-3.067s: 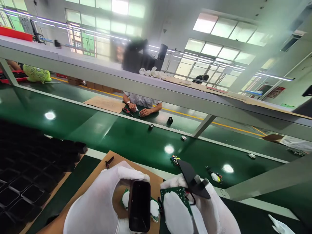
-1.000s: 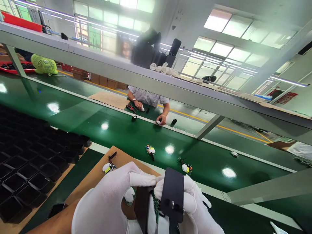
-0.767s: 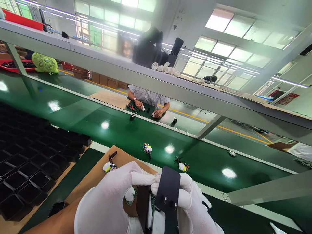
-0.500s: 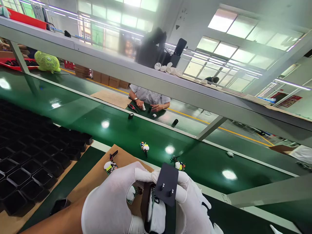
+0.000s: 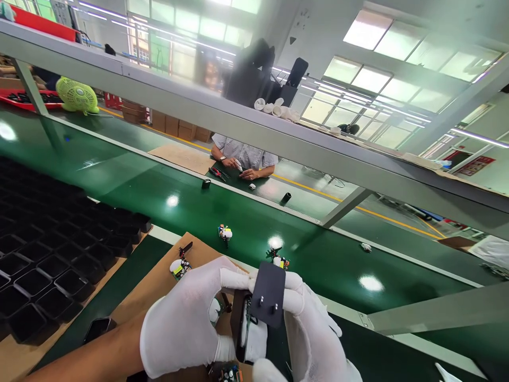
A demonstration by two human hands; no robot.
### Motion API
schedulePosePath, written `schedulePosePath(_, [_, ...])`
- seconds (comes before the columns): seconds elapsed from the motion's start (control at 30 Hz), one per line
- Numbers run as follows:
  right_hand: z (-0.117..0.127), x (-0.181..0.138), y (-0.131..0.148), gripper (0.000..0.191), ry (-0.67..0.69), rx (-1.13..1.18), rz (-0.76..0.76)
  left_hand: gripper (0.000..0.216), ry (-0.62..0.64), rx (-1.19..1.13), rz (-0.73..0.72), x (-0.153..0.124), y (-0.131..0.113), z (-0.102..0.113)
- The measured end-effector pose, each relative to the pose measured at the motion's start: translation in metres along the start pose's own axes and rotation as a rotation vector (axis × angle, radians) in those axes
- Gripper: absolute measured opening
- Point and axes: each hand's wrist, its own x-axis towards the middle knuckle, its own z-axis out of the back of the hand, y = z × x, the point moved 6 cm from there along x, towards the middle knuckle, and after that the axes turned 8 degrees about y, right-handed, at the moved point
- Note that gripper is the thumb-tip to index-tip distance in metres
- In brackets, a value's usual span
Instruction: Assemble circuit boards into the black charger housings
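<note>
My left hand (image 5: 186, 313), in a white glove, is closed round a black plastic housing (image 5: 238, 331). Inside the housing sit a circuit board, seen only at its edge, and a white padded piece (image 5: 255, 341). A flat black cover plate (image 5: 269, 294) with two metal pins stands tilted over the housing's far end. My gloved right hand (image 5: 314, 323) pinches this plate from the right with its fingers, while its thumb is lower down, apart from the plate. Beneath the hands, a circuit board (image 5: 230, 373) and another board with a white part (image 5: 215, 312) are partly hidden.
Rows of black housings (image 5: 51, 254) fill the left. A circuit board (image 5: 181, 268) lies on brown cardboard (image 5: 139, 313). More boards (image 5: 225, 232) (image 5: 280, 261) rest on the green belt (image 5: 131, 191). Across it, a person's hands (image 5: 242, 170) work near pliers (image 5: 218, 173). A grey shelf beam (image 5: 178, 109) crosses above.
Boards on the belt have shifted left. My right thumb has come away from the housing's right side and lower down. The person's hands opposite have moved together.
</note>
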Motion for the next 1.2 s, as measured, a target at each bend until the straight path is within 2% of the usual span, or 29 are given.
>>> schedulePosePath(0.13, [-0.005, 0.004, 0.001, 0.086, 0.009, -0.089, 0.031, 0.067, -0.004, 0.005, 0.036, 0.0, 0.004, 0.002])
schedulePosePath(0.2, [-0.005, 0.005, 0.0, 0.089, 0.006, -0.113, 0.04, 0.068, 0.001, 0.007, 0.037, 0.0, 0.005, 0.001])
schedulePosePath(0.27, [-0.004, 0.004, -0.001, 0.083, -0.002, -0.137, 0.055, 0.067, -0.005, 0.01, 0.029, -0.002, 0.005, 0.002])
schedulePosePath(0.4, [0.0, 0.002, -0.003, 0.047, -0.018, -0.173, 0.091, 0.061, 0.018, 0.044, 0.069, -0.003, 0.009, 0.002])
schedulePosePath(0.47, [0.001, 0.0, -0.005, 0.035, -0.032, -0.192, 0.107, 0.059, 0.048, 0.057, 0.09, -0.003, 0.008, 0.004])
schedulePosePath(0.67, [0.004, -0.007, -0.005, 0.034, -0.094, -0.25, 0.135, 0.059, 0.112, 0.123, 0.061, -0.001, -0.006, 0.012])
schedulePosePath(0.83, [0.002, -0.009, -0.001, 0.034, -0.098, -0.273, 0.141, 0.057, 0.181, 0.19, 0.125, -0.002, -0.006, 0.015])
schedulePosePath(1.2, [0.004, -0.01, -0.003, 0.034, -0.056, -0.295, 0.126, 0.068, 0.133, 0.272, 0.037, -0.008, -0.014, 0.022])
